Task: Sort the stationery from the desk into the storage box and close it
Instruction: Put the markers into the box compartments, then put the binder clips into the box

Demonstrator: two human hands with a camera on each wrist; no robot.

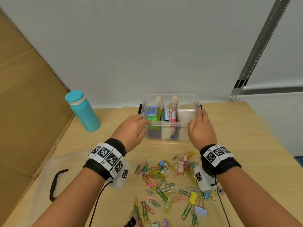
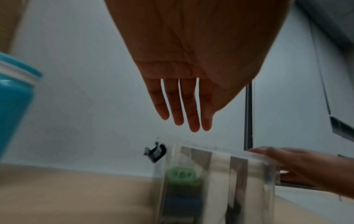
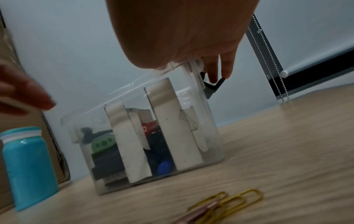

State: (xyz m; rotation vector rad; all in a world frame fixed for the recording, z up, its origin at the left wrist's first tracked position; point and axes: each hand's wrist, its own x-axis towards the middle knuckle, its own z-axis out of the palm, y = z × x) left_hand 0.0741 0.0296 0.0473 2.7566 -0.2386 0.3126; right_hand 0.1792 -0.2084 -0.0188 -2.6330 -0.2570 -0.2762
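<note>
The clear storage box (image 1: 167, 123) stands open at the back of the desk, its card dividers parting a green and blue item, several markers and a white block. My left hand (image 1: 132, 126) hovers at the box's front left corner with straight fingers (image 2: 184, 106) and holds nothing. My right hand (image 1: 200, 126) lies along the right wall, its fingertips (image 3: 220, 71) touching the black latch (image 3: 214, 86). Coloured paper clips (image 1: 164, 177) and binder clips (image 1: 193, 197) lie scattered between my wrists. The clear lid (image 1: 68, 159) lies flat on the desk at the left.
A teal bottle (image 1: 83, 112) stands left of the box. A cardboard sheet (image 1: 24, 112) leans along the desk's left side. A black strap (image 1: 55, 184) lies by the lid. The wall runs close behind the box, and the desk edge falls away at the right.
</note>
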